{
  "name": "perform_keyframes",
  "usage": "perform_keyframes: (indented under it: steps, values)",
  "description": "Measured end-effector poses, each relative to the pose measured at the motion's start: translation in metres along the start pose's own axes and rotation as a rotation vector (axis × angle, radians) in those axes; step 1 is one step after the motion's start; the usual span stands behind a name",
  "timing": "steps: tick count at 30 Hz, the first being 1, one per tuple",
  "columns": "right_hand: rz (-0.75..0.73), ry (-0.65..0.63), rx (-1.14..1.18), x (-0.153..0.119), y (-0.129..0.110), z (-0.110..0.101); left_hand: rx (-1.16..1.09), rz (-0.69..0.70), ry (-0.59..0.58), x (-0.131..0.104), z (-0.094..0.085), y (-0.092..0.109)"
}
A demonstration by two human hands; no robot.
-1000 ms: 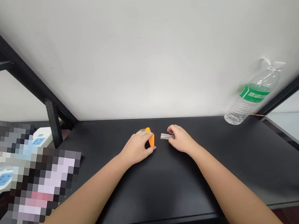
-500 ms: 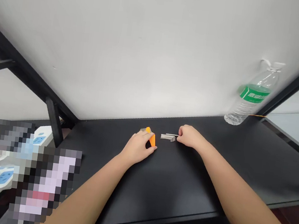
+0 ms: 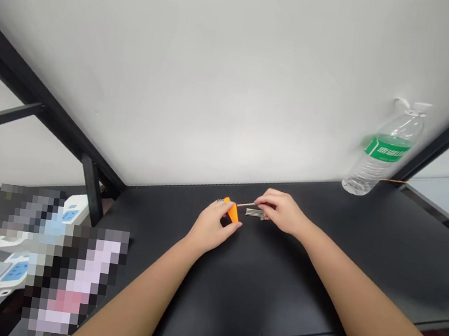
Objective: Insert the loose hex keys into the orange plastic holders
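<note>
Shifted left since half a second ago: one hex key [image 3: 246,204], pinched in right hand [image 3: 284,213], tip at one orange holder [image 3: 235,214]; contact unclear. Left hand [image 3: 211,226]: grip narrow, holding orange holder on table [image 3: 257,293]. Poking out of holder: several rods [image 3: 219,200], uncountable. Beside right fingertips: one bunch of loose keys [image 3: 253,212], too small to count.

Left hand [image 3: 211,226] back up, fingers arched, thumb [image 3: 229,229] set apart from index in a C-grip. Right hand [image 3: 284,213] in a pinch, fingertips [image 3: 260,199] aimed left. Hands near each other, not touching. Both forearms bare, angled inward; left forearm [image 3: 151,288], right forearm [image 3: 358,285] reaching forward.
</note>
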State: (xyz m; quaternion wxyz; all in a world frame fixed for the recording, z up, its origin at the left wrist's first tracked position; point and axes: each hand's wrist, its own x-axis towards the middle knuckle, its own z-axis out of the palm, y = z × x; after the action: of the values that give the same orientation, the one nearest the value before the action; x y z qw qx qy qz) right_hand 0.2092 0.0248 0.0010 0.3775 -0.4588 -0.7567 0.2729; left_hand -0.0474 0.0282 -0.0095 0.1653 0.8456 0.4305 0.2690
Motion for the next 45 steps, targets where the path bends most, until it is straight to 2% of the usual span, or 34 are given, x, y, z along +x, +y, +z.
perform_keyframes:
  steps: [10,21,27,31,36,38,41,43,45]
  values:
    - [-0.111,0.027,-0.079,-0.003,-0.009,-0.001,-0.034,0.009,0.012,-0.001,-0.002,0.001]
    - [-0.253,0.012,-0.176,-0.005,-0.005,-0.007,-0.106,0.072,-0.027,-0.002,-0.002,0.001]
    - [-0.266,-0.047,-0.318,-0.009,-0.013,-0.008,-0.101,0.064,-0.044,-0.003,-0.005,0.006]
    - [-0.271,-0.071,-0.315,-0.010,-0.022,0.002,-0.100,0.103,-0.081,-0.004,-0.007,0.012]
    - [-0.258,-0.079,-0.143,-0.009,-0.024,0.024,-0.137,0.148,-0.104,-0.003,-0.005,0.014]
    - [-0.219,-0.043,-0.144,-0.008,-0.017,0.022,-0.094,0.098,-0.052,-0.002,-0.002,0.010]
    - [-0.019,0.069,-0.303,-0.002,0.001,0.006,-0.018,-0.012,0.049,-0.002,0.003,0.002]
    - [0.131,0.011,-0.410,0.001,0.014,-0.006,-0.015,-0.043,0.077,-0.002,0.006,-0.001]
    - [0.214,-0.071,-0.446,0.004,0.022,-0.013,-0.035,-0.038,0.095,-0.002,0.007,-0.003]
